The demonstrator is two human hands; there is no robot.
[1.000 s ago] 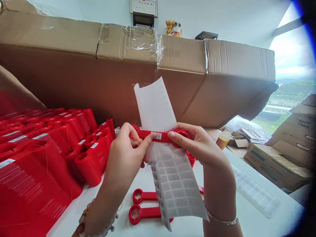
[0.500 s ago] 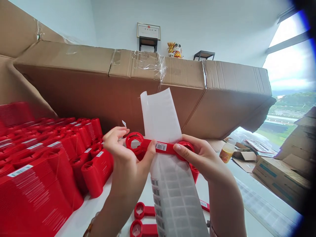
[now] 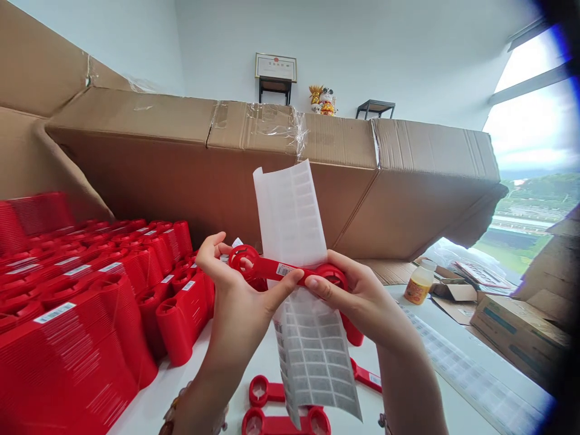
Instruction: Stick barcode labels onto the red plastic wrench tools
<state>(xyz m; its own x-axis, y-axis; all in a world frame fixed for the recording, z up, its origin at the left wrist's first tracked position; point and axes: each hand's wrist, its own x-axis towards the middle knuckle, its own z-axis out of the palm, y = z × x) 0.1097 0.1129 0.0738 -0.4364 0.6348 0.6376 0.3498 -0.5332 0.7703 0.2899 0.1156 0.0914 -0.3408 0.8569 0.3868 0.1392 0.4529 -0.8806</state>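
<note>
Red plastic double-ring wrench [image 3: 272,269] — barcode label on its handle — sits roughly horizontal across the front of a translucent gridded label sheet [image 3: 290,217], one ring projecting at each side. The sheet runs upright, extending far above and near below the handle.

Both hands are lifted in front of the person and are close together, and each forearm rises from the lower edge of the view. The left hand [image 3: 235,296] is turned with its fingers bent, and its thumb [image 3: 281,293] stretches toward the right. The right hand [image 3: 357,305] is curled too, and its thumb [image 3: 330,293] points back to the left. The two thumb tips are near each other but do not touch.
</note>
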